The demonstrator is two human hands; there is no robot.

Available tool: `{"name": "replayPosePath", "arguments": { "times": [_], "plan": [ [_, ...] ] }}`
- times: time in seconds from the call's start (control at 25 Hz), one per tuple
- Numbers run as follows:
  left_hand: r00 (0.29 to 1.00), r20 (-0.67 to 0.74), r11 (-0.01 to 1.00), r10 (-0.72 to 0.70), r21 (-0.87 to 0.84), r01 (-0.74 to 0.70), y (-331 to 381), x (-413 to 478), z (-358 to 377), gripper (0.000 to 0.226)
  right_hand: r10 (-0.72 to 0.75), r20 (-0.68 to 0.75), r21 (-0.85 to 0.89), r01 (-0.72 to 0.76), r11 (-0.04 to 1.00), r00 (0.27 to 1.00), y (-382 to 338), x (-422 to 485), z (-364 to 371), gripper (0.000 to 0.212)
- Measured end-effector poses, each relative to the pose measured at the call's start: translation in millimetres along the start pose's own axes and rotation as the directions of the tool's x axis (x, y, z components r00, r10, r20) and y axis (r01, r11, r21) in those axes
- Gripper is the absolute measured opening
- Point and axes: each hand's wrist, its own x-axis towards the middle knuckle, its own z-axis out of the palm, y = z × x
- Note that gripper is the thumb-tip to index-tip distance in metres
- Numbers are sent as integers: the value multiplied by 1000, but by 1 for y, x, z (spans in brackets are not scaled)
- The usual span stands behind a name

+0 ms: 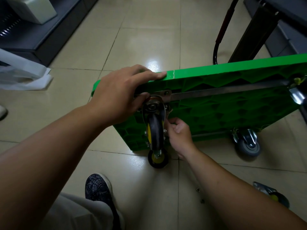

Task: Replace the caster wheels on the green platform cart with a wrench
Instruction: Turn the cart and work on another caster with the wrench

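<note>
At the left edge of the frame a white plastic bag (pixel 21 72) lies on the tiled floor. My left hand (pixel 119 93) clasps the upper corner of the green platform cart (pixel 232 105), fingers laid along its top rim and thumb pressed beside a metal mounting plate. The cart stands tipped on its side across the centre and right of the frame, ribbed underside toward me. Just below my left hand, a black caster with a yellow hub (pixel 155 130) sticks out from that plate. My right hand (pixel 180 135) is curled against its bracket; I cannot tell whether it pinches anything. Farther right a grey caster (pixel 249 144) touches the floor, and a loose caster (pixel 274 196) lies at lower right.
</note>
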Motion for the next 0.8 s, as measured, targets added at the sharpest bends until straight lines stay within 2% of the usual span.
{"name": "replayPosePath", "arguments": {
  "times": [0.08,0.2,0.28,0.32,0.36,0.44,0.52,0.56,0.6,0.64,0.68,0.72,0.76,0.8],
  "plan": [
    [1000,7,1000,-1,-9,1,1,1,0,62,-34,17,-91,36,995,999,-9,2,-15,18],
    [1000,11,1000,-2,-15,3,1,2,-1,62,-122,-32,-220,112,969,992,-31,1,-42,22],
    [1000,7,1000,-2,-15,2,1,1,-1,62,-199,-48,-417,162,895,979,-53,-3,-53,26],
    [1000,3,1000,-2,-19,2,1,0,-1,61,-243,-45,-567,176,805,969,-68,-6,-55,29],
    [1000,-1,1000,0,-24,0,1,0,-1,61,-291,-28,-723,182,667,956,-85,-10,-56,32],
    [1000,-15,1000,7,-24,-7,2,0,0,61,-387,45,-936,174,306,921,-117,-22,-48,36],
    [1000,-26,1000,12,-14,-12,2,0,0,62,-452,163,-985,169,-29,877,-141,-34,-31,33],
    [1000,-27,1000,12,-13,-12,2,1,0,62,-467,224,-974,180,-139,855,-147,-38,-26,32],
    [1000,-28,1000,11,-14,-12,2,1,0,62,-479,273,-959,199,-200,834,-149,-42,-25,31],
    [1000,-26,1000,12,-16,-12,1,1,0,63,-490,296,-953,218,-210,820,-147,-45,-29,31],
    [1000,-22,1000,11,-15,-12,1,0,0,63,-502,288,-958,242,-157,815,-144,-46,-39,30],
    [1000,-18,1000,12,-10,-12,0,0,1,63,-511,237,-962,273,-5,826,-138,-46,-51,29],
    [1000,-17,1000,13,-4,-13,0,0,2,63,-500,146,-915,309,261,854,-128,-45,-64,29],
    [1000,-17,1000,15,-2,-15,0,-1,2,63,-472,39,-772,326,545,881,-113,-44,-73,27]
  ]
}}
